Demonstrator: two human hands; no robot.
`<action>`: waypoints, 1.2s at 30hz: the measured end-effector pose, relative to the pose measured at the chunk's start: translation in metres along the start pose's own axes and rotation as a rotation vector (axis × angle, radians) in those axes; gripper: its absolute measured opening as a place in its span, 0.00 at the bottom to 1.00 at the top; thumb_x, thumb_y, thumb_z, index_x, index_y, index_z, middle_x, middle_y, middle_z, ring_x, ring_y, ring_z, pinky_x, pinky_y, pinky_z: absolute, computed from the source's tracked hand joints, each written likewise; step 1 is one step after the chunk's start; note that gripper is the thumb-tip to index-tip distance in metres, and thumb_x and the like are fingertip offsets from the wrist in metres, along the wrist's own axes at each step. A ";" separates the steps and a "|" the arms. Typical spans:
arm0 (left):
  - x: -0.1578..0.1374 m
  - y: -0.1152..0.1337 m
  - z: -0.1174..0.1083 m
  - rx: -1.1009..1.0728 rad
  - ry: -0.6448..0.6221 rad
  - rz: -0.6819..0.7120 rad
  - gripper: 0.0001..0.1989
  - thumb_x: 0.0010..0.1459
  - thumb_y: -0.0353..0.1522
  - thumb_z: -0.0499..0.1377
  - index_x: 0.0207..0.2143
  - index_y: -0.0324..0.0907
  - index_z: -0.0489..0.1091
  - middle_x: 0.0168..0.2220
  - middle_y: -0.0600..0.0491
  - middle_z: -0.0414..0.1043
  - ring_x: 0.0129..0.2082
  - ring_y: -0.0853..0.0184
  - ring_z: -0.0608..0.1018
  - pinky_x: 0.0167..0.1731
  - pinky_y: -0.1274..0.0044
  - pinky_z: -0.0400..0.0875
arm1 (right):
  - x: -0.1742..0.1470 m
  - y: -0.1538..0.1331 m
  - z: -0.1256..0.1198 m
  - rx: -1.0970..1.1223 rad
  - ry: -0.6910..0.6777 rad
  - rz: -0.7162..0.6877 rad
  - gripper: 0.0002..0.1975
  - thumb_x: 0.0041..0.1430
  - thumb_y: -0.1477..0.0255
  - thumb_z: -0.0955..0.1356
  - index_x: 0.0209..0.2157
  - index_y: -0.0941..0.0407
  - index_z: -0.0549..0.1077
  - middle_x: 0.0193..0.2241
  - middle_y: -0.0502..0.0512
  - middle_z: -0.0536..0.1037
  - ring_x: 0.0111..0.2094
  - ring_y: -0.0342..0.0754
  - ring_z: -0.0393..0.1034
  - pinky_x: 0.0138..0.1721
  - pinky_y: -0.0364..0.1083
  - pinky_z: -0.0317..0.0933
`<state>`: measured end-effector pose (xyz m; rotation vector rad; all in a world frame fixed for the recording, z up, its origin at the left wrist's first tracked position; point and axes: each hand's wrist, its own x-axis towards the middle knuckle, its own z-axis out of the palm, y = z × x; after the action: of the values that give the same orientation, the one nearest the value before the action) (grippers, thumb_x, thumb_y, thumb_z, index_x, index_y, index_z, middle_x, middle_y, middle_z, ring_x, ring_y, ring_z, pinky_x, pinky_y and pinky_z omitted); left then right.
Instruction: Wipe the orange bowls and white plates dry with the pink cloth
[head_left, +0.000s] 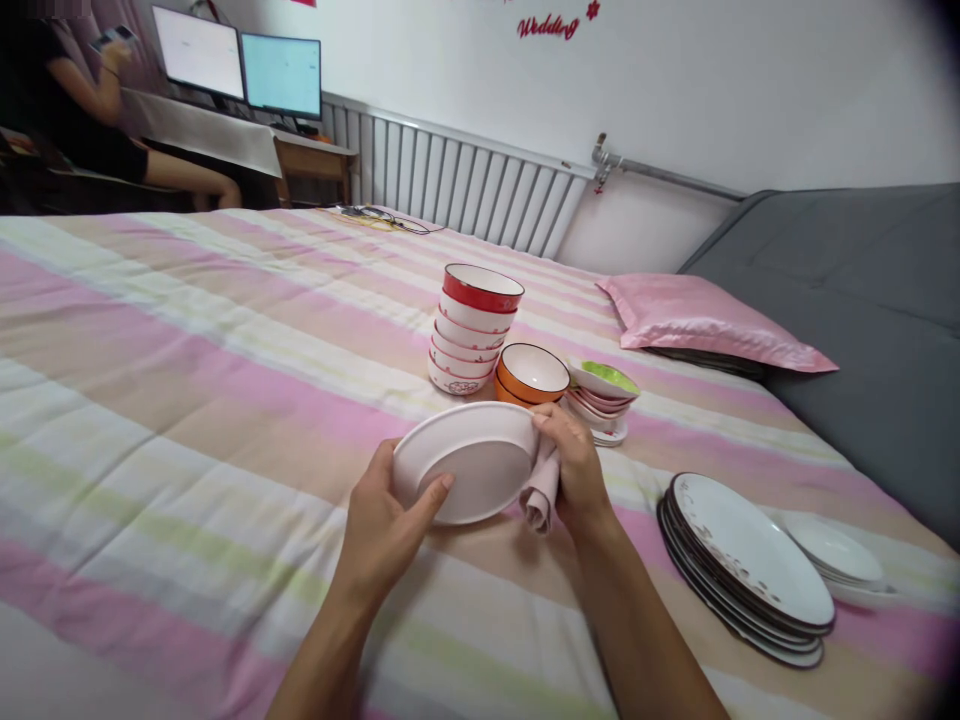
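A plain white plate [484, 465] is held up on its edge, tilted, with its footed underside seeming to face me. My left hand [394, 515] grips its left rim, the thumb lying across the face. At the upper right rim, my right hand [571, 460] pinches the edge through a bunched pale pink cloth [541, 490], which hangs below the fingers. Just behind the plate are orange bowls [534, 373] and a tall stack of red-and-white bowls [471, 330]. The fingers behind the plate are hidden.
Small dishes, a green-patterned one [609, 378] on top, sit right of the bowls. Stacked oval plates [750, 550] and small white dishes [836, 548] lie at right on the striped bedspread [225, 450]. Beyond are a pink pillow [712, 318], cables [382, 218] and a seated person [90, 110] holding a phone.
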<state>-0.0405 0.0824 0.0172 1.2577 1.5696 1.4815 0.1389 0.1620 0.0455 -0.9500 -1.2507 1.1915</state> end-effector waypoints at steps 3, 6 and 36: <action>-0.001 0.001 0.000 -0.001 0.024 -0.016 0.20 0.49 0.41 0.64 0.41 0.43 0.67 0.35 0.53 0.74 0.35 0.62 0.76 0.35 0.73 0.70 | -0.006 -0.007 0.003 -0.019 0.009 0.013 0.06 0.49 0.67 0.68 0.27 0.56 0.73 0.24 0.47 0.70 0.27 0.43 0.60 0.27 0.42 0.52; -0.002 0.003 0.000 -0.011 0.032 -0.033 0.19 0.47 0.40 0.65 0.40 0.42 0.67 0.33 0.54 0.74 0.34 0.62 0.76 0.33 0.74 0.70 | -0.012 -0.015 0.004 -0.014 0.010 0.067 0.07 0.46 0.67 0.70 0.24 0.56 0.71 0.20 0.46 0.67 0.23 0.42 0.58 0.24 0.41 0.50; -0.007 0.009 0.006 0.184 0.193 0.291 0.26 0.48 0.36 0.65 0.49 0.43 0.63 0.46 0.49 0.69 0.46 0.60 0.73 0.46 0.71 0.68 | -0.017 -0.025 0.002 -0.053 -0.118 0.148 0.07 0.47 0.66 0.67 0.25 0.55 0.66 0.18 0.44 0.62 0.21 0.41 0.54 0.21 0.41 0.46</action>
<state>-0.0310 0.0777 0.0238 1.5397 1.7375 1.7131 0.1411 0.1407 0.0669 -1.0381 -1.3289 1.3523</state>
